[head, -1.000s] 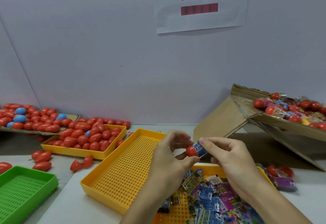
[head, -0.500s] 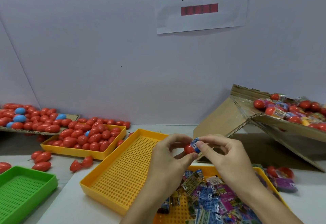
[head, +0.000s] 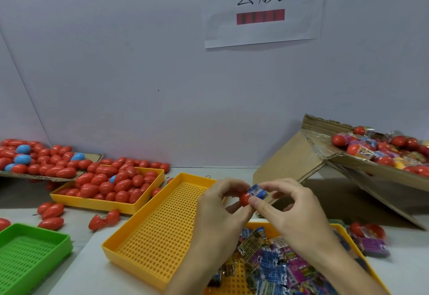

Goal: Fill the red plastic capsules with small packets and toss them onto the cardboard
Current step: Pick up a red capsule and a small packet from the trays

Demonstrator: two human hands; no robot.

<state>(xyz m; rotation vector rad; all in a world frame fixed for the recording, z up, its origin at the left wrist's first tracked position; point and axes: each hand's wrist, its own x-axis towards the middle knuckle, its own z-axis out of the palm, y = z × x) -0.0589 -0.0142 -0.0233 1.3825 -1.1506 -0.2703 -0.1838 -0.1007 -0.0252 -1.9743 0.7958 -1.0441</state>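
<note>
Head view:
L hand (head: 218, 211): fingers curled round a red capsule (head: 244, 198), held up in front, above the yellow trays.
R hand (head: 287, 211): thumb and forefinger pinch a blue packet (head: 258, 192) against the capsule's right end; packet partly sticking out.
Under hands: perforated yellow tray (head: 160, 232); below R wrist, packet tray (head: 274, 269) full of mixed packets.
Left of L hand: capsule tray (head: 111, 186), heaped red, a few blue.
Right of R hand: tilted cardboard (head: 362, 162) w/ filled capsules.
Far left, near edge: green tray (head: 30, 255).
</note>
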